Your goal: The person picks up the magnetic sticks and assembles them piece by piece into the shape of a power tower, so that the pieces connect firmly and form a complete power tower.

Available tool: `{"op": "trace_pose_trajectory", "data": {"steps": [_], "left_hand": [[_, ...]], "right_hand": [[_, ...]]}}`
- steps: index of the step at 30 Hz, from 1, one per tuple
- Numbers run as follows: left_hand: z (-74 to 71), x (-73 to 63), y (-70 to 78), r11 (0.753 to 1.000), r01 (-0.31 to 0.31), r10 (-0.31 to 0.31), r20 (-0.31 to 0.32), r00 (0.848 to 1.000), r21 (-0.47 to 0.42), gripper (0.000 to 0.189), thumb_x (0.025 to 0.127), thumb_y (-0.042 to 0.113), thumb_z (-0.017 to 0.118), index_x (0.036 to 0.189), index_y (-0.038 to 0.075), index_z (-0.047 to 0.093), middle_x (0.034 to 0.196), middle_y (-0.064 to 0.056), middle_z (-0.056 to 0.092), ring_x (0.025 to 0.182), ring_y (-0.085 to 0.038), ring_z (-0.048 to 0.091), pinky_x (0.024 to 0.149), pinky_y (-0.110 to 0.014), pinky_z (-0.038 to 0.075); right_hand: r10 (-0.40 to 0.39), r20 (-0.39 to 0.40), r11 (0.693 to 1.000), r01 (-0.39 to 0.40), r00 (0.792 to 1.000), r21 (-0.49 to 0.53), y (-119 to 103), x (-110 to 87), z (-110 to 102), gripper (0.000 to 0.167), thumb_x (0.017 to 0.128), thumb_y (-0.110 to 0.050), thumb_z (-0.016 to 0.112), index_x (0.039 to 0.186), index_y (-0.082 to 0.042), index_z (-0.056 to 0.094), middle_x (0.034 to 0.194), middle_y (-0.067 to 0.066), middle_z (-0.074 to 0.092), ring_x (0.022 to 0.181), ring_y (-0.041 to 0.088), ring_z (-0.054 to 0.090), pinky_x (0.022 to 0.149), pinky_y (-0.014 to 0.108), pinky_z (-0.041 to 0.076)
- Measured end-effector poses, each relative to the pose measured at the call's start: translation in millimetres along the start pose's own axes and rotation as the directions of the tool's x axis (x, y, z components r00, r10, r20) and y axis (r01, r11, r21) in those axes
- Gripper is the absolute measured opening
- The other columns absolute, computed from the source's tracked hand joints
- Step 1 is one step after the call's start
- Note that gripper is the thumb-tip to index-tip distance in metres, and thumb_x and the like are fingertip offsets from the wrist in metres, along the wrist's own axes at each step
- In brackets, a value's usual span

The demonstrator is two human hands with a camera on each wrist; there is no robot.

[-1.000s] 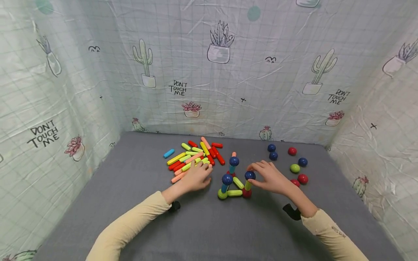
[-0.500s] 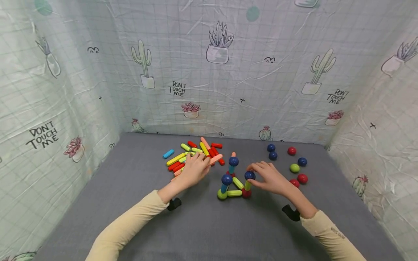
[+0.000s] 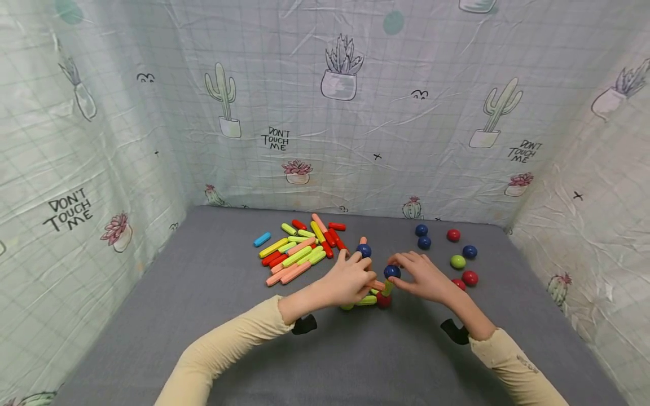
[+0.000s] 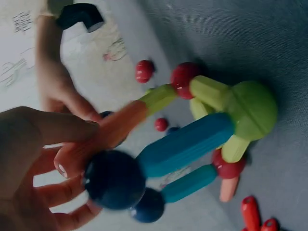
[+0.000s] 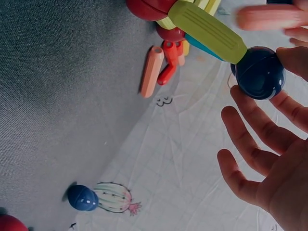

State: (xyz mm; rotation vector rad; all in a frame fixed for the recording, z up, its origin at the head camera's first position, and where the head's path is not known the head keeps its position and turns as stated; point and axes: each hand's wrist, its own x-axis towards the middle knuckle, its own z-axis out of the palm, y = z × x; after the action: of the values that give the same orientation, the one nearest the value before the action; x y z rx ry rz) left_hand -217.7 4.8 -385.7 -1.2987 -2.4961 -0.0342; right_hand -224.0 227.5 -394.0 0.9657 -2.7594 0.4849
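My left hand [image 3: 347,280] pinches a peach-coloured rod [image 4: 115,127] between thumb and fingers, over the ball-and-rod building toy. Thumb and fingers of my right hand [image 3: 421,279] hold a blue ball [image 5: 260,72] at the top of an upright yellow-green rod [image 5: 207,31], which rises from a red ball [image 3: 383,300]. The peach rod's far end overlaps that upright in the head view. Two teal rods, one of them nearer [image 4: 187,144], carry other blue balls, including a large one [image 4: 115,180]. A green ball [image 4: 252,110] forms one base corner; my left hand partly hides the structure in the head view.
Left of the structure lies a pile of loose yellow-green, red, yellow and peach rods [image 3: 297,256], with a blue rod [image 3: 262,239] apart. Several loose balls, such as a green one [image 3: 458,261], lie at the right. A patterned curtain [image 3: 304,113] surrounds the grey table [image 3: 244,361].
My left hand picked a peach rod from the pile and carried it right to the structure. The right hand stayed at its blue ball, which shifted slightly right.
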Motion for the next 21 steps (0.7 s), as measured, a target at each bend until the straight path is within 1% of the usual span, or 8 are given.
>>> {"op": "trace_pose_trajectory", "data": {"steps": [4, 7, 10, 12, 15, 18, 21], "left_hand": [[15.1, 3.5, 1.6, 0.999, 0.01, -0.012, 0.046, 0.999, 0.044, 0.014, 0.087, 0.031, 0.055, 0.089, 0.024, 0.067, 0.09, 0.004, 0.056, 0.085, -0.016, 0.044, 0.079, -0.044, 0.035], [23.7, 3.0, 1.2, 0.998, 0.008, -0.011, 0.044, 0.999, 0.061, 0.015, 0.087, 0.032, 0.055, 0.086, 0.025, 0.068, 0.089, 0.005, 0.056, 0.086, -0.016, 0.045, 0.081, -0.047, 0.034], [28.7, 2.3, 0.3, 0.997, 0.015, -0.018, 0.045, 0.999, 0.076, 0.016, 0.086, 0.035, 0.056, 0.088, 0.026, 0.069, 0.089, 0.006, 0.057, 0.087, -0.016, 0.045, 0.083, -0.049, 0.033], [29.3, 2.1, -0.3, 0.996, 0.015, -0.019, 0.043, 0.999, 0.083, 0.016, 0.086, 0.036, 0.056, 0.09, 0.026, 0.069, 0.091, 0.007, 0.058, 0.089, -0.017, 0.046, 0.084, -0.05, 0.033], [26.7, 0.7, -2.0, 0.996, 0.025, -0.028, 0.029, 0.999, 0.083, 0.02, 0.084, 0.038, 0.058, 0.098, 0.025, 0.067, 0.094, 0.006, 0.058, 0.09, -0.017, 0.046, 0.085, -0.051, 0.034], [22.7, -2.5, -4.9, 0.996, 0.061, -0.062, 0.017, 0.998, 0.061, 0.024, 0.083, 0.038, 0.059, 0.101, 0.023, 0.065, 0.091, 0.004, 0.059, 0.087, -0.018, 0.047, 0.084, -0.051, 0.033], [21.2, -6.0, -8.6, 0.995, 0.094, -0.095, 0.04, 0.995, 0.025, 0.023, 0.084, 0.037, 0.058, 0.1, 0.023, 0.064, 0.087, 0.004, 0.058, 0.083, -0.016, 0.047, 0.084, -0.049, 0.032]], "right_hand": [[0.006, 0.003, 1.0, -0.006, 1.0, 0.001, -1, 0.2, 0, 0.026, 0.08, -0.026, 0.066, 0.101, -0.016, 0.056, 0.094, -0.002, 0.06, 0.088, 0.015, 0.054, 0.075, 0.039, 0.039], [0.007, 0.003, 1.0, -0.007, 1.0, -0.001, -2, 0.1, -1, 0.026, 0.079, -0.026, 0.066, 0.101, -0.016, 0.056, 0.094, -0.003, 0.06, 0.088, 0.015, 0.053, 0.075, 0.038, 0.039], [0.004, -0.003, 1.0, -0.004, 1.0, -0.001, -1, 0.1, -1, 0.025, 0.079, -0.026, 0.066, 0.101, -0.016, 0.057, 0.094, -0.003, 0.06, 0.088, 0.014, 0.053, 0.075, 0.038, 0.039], [0.004, -0.005, 1.0, -0.004, 1.0, -0.004, -1, -0.1, 0, 0.025, 0.079, -0.025, 0.066, 0.101, -0.016, 0.057, 0.094, -0.002, 0.06, 0.088, 0.014, 0.053, 0.075, 0.038, 0.04], [0.002, -0.007, 1.0, -0.002, 1.0, 0.006, -1, -0.4, -1, 0.025, 0.079, -0.025, 0.066, 0.101, -0.016, 0.057, 0.094, -0.002, 0.06, 0.088, 0.015, 0.053, 0.075, 0.038, 0.04], [-0.006, -0.002, 1.0, 0.006, 1.0, 0.003, 0, -1.4, -1, 0.027, 0.079, -0.026, 0.067, 0.102, -0.018, 0.057, 0.094, -0.003, 0.06, 0.088, 0.015, 0.053, 0.075, 0.039, 0.04], [-0.019, 0.003, 1.0, 0.019, 1.0, 0.008, 2, -2.8, -1, 0.03, 0.078, -0.026, 0.067, 0.105, -0.018, 0.056, 0.093, -0.003, 0.061, 0.087, 0.015, 0.054, 0.075, 0.041, 0.041]]}}
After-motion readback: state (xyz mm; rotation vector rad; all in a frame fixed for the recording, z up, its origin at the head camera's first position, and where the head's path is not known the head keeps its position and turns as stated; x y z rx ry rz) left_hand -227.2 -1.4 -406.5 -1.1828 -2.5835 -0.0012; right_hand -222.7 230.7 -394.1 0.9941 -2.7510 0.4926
